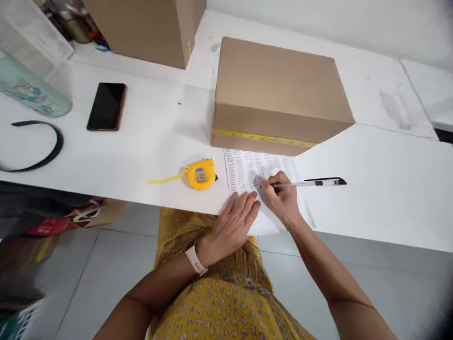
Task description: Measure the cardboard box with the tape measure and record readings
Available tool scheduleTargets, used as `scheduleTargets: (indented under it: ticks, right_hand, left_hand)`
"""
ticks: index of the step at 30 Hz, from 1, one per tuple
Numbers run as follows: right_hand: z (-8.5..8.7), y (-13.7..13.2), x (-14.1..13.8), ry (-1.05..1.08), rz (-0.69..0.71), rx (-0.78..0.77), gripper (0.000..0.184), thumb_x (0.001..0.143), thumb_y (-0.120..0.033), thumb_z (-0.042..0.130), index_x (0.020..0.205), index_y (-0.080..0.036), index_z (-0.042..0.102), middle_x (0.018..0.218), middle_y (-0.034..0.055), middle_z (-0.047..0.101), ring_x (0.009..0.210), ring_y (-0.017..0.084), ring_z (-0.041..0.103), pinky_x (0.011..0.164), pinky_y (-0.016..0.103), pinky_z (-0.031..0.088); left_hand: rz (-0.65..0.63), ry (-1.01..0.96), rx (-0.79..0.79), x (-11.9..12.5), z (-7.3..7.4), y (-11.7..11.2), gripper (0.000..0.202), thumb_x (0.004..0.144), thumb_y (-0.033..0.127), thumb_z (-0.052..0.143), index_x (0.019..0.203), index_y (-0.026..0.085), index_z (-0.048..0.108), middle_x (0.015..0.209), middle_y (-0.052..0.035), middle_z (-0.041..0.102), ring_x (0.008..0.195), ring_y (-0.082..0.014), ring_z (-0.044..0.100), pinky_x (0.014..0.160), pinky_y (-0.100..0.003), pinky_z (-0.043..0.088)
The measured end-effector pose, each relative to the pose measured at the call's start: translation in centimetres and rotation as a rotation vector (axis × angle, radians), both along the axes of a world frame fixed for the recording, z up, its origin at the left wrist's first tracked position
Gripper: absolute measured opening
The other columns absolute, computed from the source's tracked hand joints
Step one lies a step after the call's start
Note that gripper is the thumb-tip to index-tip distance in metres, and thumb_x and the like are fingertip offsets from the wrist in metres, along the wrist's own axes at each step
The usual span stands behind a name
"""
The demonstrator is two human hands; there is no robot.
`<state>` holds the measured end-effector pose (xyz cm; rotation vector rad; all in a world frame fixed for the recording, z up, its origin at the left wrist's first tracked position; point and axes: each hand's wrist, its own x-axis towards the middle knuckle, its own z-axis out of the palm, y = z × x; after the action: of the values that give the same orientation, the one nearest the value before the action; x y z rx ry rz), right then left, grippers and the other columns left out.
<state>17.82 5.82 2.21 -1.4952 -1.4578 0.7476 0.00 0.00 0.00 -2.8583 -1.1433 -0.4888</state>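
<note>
My right hand [282, 197] is closed around a pen [307, 183] with a clear barrel and a black cap on its back end. Its tip rests at the sheet of paper [244, 172], which carries columns of small writing. My left hand [235, 219] lies flat on the paper's lower left part, fingers stretched out, at the table's front edge. The far part of the sheet goes under a cardboard box [283, 82] with a yellow strip along its front. Left of the paper sits a yellow tape measure [201, 174], a short strap trailing from it.
A phone [106, 106] lies farther left on the white table [159, 123]. Near it are a black curved band [53, 151] and a light green bottle [33, 87] on its side. Another cardboard box [141, 28] stands at the back left. Bags [85, 215] are below the table.
</note>
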Motion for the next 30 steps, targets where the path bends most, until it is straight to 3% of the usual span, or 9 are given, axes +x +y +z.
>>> scheduleTargets:
  ticks: [6,14,30]
  right_hand:
    - [-0.56,0.2,-0.19,0.024,0.005,-0.014,0.026,0.085,-0.029,0.066,0.068,-0.024,0.047,0.055,-0.0069,0.044,0.05,0.01,0.039,0.048,0.025,0.033]
    - [-0.78,0.24,-0.35,0.056,0.002,-0.027,0.028,0.085,-0.029,0.067,0.068,-0.024,0.045,0.056,-0.0071,0.044,0.051,0.01,0.038,0.05,0.026,0.032]
    - [-0.96,0.14,-0.57,0.052,0.026,-0.017,0.026,0.086,-0.026,0.065,0.07,-0.024,0.045,0.058,-0.0073,0.044,0.051,0.01,0.038,0.049,0.026,0.032]
  left_hand:
    - [0.02,0.047,-0.028,0.21,0.0,-0.27,0.056,0.099,0.032,0.053,0.148,0.005,0.049,0.16,-0.0189,0.049,0.146,-0.0323,0.045,0.125,-0.051,0.03]
    - [0.04,0.046,-0.12,0.81,0.78,-0.15,0.069,0.095,0.048,0.063,0.146,0.003,0.051,0.158,-0.0225,0.049,0.147,-0.0369,0.044,0.124,-0.057,0.032]
    - [0.046,0.057,-0.083,0.41,0.47,-0.33,0.067,0.099,0.049,0.057,0.147,0.003,0.05,0.159,-0.0229,0.048,0.147,-0.0365,0.043,0.125,-0.057,0.03]
